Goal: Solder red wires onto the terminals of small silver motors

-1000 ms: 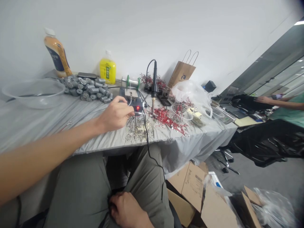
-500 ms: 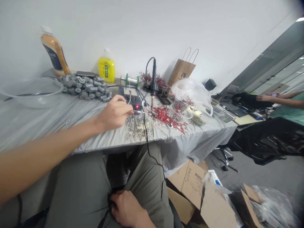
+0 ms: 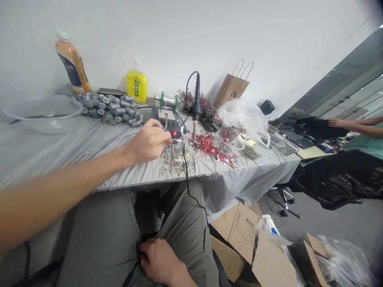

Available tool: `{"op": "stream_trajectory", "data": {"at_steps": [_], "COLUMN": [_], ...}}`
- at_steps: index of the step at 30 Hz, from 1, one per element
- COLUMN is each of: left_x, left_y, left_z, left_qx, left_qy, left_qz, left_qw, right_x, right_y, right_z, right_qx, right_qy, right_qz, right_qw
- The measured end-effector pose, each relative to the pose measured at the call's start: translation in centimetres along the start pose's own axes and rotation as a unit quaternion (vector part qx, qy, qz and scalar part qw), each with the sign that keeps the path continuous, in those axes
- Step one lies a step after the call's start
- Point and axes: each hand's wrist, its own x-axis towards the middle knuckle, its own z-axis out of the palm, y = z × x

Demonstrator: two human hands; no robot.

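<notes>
Left hand [image 3: 146,144] clenched, pinching thin metal lead [image 3: 179,140] against red-lit control box [image 3: 174,133]. Soldering iron [image 3: 196,99] upright in stand just past hand. Silver parts [image 3: 173,162] below hand, red wire clusters [image 3: 211,150] right of it. Right hand [image 3: 158,259] curled on thigh [image 3: 185,223], grip unclear.

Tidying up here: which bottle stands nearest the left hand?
The yellow bottle, nearer the left hand than the taller orange bottle, which stands further left.
</notes>
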Motion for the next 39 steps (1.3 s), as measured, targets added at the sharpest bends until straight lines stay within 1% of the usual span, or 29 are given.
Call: {"op": "stream_trajectory", "data": {"at_steps": [12, 19, 31, 39], "left_x": [0.08, 0.16, 0.16, 0.24], "left_y": [0.0, 0.04, 0.26, 0.25], "left_z": [0.2, 0.38, 0.09, 0.2], "left_qx": [0.001, 0.003, -0.009, -0.013], "left_qy": [0.009, 0.01, 0.008, 0.019], "left_qz": [0.008, 0.009, -0.009, -0.011], "left_qw": [1.0, 1.0, 1.0, 1.0], "right_x": [0.04, -0.06, -0.2, -0.14], "right_y": [0.26, 0.07, -0.02, 0.01], "right_z": [0.42, 0.3, -0.09, 0.31], "right_qx": [0.001, 0.003, 0.025, 0.028], "right_qy": [0.005, -0.001, 0.008, 0.012], "right_qz": [-0.001, 0.001, 0.011, 0.014], "right_qw": [1.0, 1.0, 1.0, 0.999]}}
